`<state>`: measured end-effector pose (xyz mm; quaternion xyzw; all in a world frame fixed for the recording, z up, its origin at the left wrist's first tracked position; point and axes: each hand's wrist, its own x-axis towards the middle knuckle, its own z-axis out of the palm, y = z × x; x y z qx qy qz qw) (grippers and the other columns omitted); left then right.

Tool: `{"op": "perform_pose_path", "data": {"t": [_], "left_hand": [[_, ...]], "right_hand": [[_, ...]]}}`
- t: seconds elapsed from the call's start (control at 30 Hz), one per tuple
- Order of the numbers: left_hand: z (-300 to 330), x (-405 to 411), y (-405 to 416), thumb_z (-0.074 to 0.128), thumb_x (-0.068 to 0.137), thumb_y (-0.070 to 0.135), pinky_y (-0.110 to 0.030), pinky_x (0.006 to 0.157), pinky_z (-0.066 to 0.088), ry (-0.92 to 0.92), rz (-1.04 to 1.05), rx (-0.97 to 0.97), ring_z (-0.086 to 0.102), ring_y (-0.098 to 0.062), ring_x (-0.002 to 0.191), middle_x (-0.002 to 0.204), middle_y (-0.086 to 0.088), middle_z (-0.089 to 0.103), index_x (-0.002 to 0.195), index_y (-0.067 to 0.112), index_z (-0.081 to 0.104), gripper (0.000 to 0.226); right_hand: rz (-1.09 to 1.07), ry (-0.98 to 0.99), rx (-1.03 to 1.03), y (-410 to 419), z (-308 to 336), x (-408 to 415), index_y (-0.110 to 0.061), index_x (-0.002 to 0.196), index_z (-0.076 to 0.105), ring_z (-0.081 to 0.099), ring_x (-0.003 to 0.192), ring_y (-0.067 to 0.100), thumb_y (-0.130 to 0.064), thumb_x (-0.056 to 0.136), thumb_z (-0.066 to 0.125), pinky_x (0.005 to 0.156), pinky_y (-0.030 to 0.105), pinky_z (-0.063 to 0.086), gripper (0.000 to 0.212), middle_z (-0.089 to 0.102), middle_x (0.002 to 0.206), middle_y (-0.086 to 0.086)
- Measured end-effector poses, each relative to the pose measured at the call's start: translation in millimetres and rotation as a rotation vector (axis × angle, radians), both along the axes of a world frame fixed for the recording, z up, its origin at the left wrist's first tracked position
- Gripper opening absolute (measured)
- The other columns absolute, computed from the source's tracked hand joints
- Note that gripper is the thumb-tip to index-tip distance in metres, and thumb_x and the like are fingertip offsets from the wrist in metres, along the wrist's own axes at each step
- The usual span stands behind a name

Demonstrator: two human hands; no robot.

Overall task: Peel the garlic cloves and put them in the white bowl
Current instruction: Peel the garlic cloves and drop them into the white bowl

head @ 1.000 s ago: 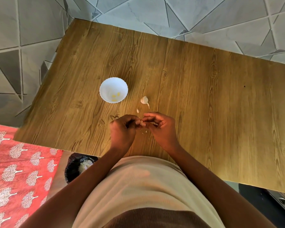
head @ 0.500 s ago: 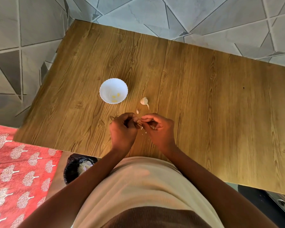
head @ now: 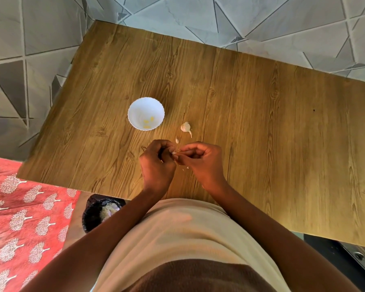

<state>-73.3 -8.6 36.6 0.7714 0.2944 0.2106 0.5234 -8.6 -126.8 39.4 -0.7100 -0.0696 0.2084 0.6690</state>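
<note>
Fingers hiding most of clove

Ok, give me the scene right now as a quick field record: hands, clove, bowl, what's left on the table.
left hand: pinches clove
right hand: pinches the same clove at its fingertips
bowl: white, upright, left of the garlic, a few yellowish peeled pieces inside
garlic: partial bulb on the table, beyond the hands
loose piece: small, between bulb and hands; clove or skin, cannot tell
skin bits: under the hands
bin: below the table edge
</note>
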Motion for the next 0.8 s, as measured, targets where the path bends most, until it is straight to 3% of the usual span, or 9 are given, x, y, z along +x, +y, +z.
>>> {"op": "perform_pose_path", "data": {"t": [0.2, 0.43, 0.53, 0.67, 0.8], "left_hand": [[-1.6, 6.2, 3.4, 0.062, 0.091, -0.012, -0.027, 0.061, 0.057, 0.035, -0.003, -0.213, 0.070, -0.016, 0.062, 0.073, 0.002, 0.073, 0.090, 0.006, 0.071, 0.021], [-0.2, 1.7, 6.0, 0.073, 0.093, -0.002, -0.025, 0.064, 0.060, 0.014, 0.012, -0.374, 0.076, -0.019, 0.068, 0.077, -0.002, 0.077, 0.095, 0.009, 0.072, 0.011], [-8.1, 0.5, 8.4, 0.071, 0.093, -0.004, -0.030, 0.069, 0.063, 0.047, -0.040, -0.251, 0.077, -0.018, 0.071, 0.079, -0.001, 0.078, 0.097, 0.007, 0.076, 0.012], [-26.2, -2.4, 14.7, 0.067, 0.094, -0.001, -0.025, 0.068, 0.057, 0.102, -0.196, 0.110, 0.071, -0.007, 0.069, 0.078, 0.006, 0.077, 0.100, 0.011, 0.079, 0.017], [-40.5, -1.8, 16.8, 0.073, 0.088, -0.002, -0.024, 0.072, 0.057, 0.152, -0.273, 0.212, 0.068, -0.005, 0.071, 0.087, 0.001, 0.078, 0.097, 0.011, 0.081, 0.018]], "right_hand": [[0.013, -0.161, -0.066, -7.3, -3.5, 3.0, -0.005, 0.099, 0.077, 0.077, 0.079, 0.018, -0.005, 0.078, 0.088, 0.074, 0.039, 0.064, 0.024, 0.078, 0.085, 0.003], [0.015, -0.174, -0.062, -13.8, -13.3, 7.2, -0.010, 0.104, 0.076, 0.077, 0.086, 0.018, -0.001, 0.080, 0.084, 0.079, 0.037, 0.063, 0.027, 0.079, 0.091, 0.002], [-0.003, -0.148, -0.058, -14.6, -16.0, 9.3, -0.008, 0.102, 0.076, 0.077, 0.083, 0.019, -0.001, 0.079, 0.085, 0.077, 0.036, 0.063, 0.026, 0.079, 0.088, 0.003], [-0.011, -0.115, -0.084, -16.3, -21.2, 10.2, -0.005, 0.102, 0.076, 0.077, 0.080, 0.019, -0.004, 0.080, 0.085, 0.076, 0.037, 0.063, 0.024, 0.079, 0.086, 0.004], [-0.014, -0.082, -0.092, -17.8, -26.8, 10.8, -0.003, 0.104, 0.075, 0.078, 0.084, 0.021, -0.002, 0.080, 0.084, 0.081, 0.042, 0.063, 0.026, 0.079, 0.088, 0.004]]}}
